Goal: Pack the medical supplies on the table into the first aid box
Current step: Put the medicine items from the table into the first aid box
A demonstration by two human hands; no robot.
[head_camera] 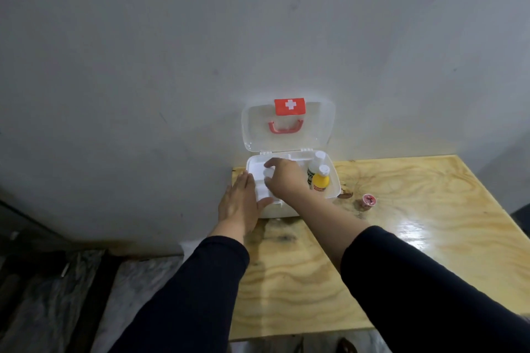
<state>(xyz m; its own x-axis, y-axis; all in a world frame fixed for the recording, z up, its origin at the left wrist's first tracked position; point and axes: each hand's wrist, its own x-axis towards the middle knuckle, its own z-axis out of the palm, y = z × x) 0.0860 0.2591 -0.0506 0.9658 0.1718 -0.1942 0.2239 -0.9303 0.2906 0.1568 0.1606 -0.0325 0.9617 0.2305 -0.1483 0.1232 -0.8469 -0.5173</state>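
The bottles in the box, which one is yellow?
The yellow bottle is the nearer one with a white cap; the other bottle behind it is white with a dark label.

The desk (415, 238) is pale wood with wavy grain lines and a shiny coat that shows bright light spots. The first aid box (334, 190) looks like smooth white plastic, its open lid (315, 129) is see-through plastic with a red plastic handle (285, 127), and the yellow bottle (320, 182) inside looks like smooth plastic too. The wall (172, 51) behind is grey, dull and a bit scuffed, and the sleeves (195, 295) are dark soft cloth.
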